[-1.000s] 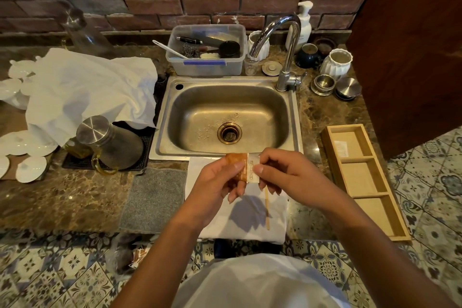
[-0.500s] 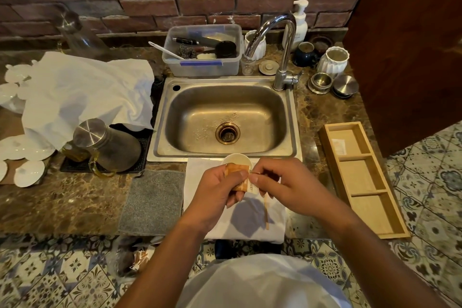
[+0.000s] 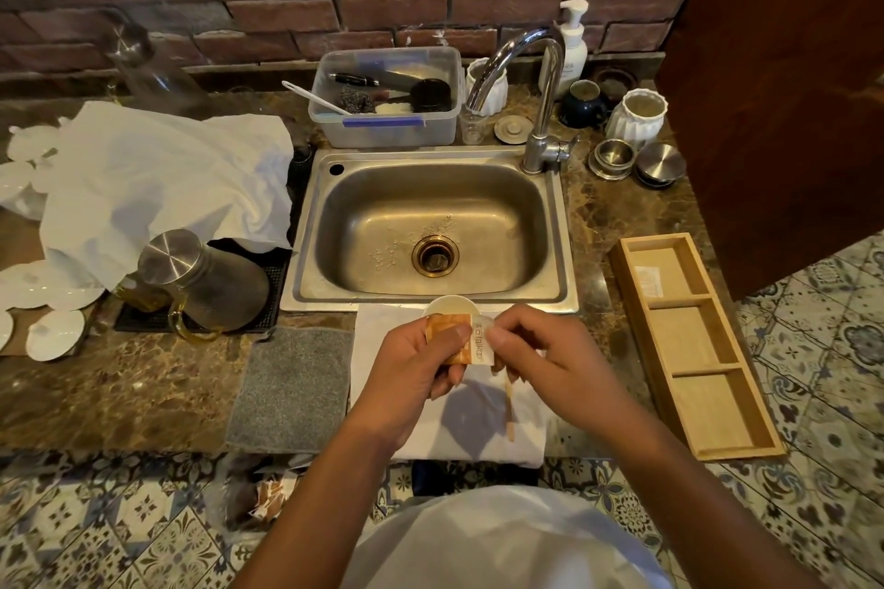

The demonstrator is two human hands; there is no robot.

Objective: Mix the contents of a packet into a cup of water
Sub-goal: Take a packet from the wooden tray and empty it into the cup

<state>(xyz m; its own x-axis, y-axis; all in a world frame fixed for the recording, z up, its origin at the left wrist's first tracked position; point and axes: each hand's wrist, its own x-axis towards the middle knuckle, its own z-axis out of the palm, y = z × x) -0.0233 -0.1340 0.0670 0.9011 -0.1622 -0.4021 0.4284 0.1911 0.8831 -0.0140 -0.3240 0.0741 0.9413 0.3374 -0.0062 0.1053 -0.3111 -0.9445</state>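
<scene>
Since a second ago, both hands have dropped lower with the packet (image 3: pixel 460 342), and the white cup (image 3: pixel 449 304) now peeks out just behind it, on the white cloth (image 3: pixel 478 426) at the sink's (image 3: pixel 430 225) front edge. My left hand (image 3: pixel 421 359) is pinched shut on the packet's orange body; my right hand (image 3: pixel 535 349) is pinched on its white end strip. I judge I'm tearing it open. To do it well, I'd keep the left grip low and firm, tear the strip sideways in one short pull, and hold the opening directly above the cup so nothing spills. The wooden stirrer (image 3: pixel 510 407) lies on the cloth under my right hand, ready.
</scene>
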